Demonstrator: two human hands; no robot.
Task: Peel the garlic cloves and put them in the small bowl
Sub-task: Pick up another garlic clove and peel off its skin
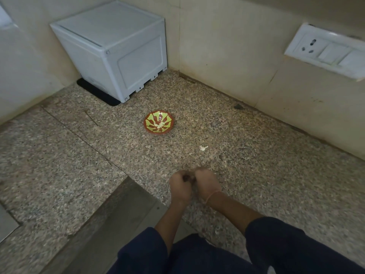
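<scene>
- Garlic cloves (pixel 159 125) — a few pale, peeled ones — lie clumped in the middle of the small bowl (pixel 158 132), so part of the job looks done.
- That bowl, red-brown with a green petal pattern, stands upright on the speckled granite counter (pixel 256 165), far from the person and a little left of the hands. Nothing but the cloves shows inside it, and it is far from full.
- One whitish garlic piece (pixel 203 148) lies alone on the counter, right of the bowl and nearer the person, well apart from both. I cannot tell whether it is an unpeeled clove or just shed skin.
- The left hand (pixel 180 187) and right hand (pixel 208 182) are drawn up knuckle to knuckle at the near edge, fingers curled inward. Something small and dark sits where they meet, but blur hides it, so I cannot tell what they grip, if anything.
- My judgement: peeling is under way, and at least this clove and perhaps the loose piece have yet to reach the bowl.
- A closed pale grey lidded box (pixel 110 50) stands in the far left corner on a black mat (pixel 94 91); its contents are hidden.
</scene>
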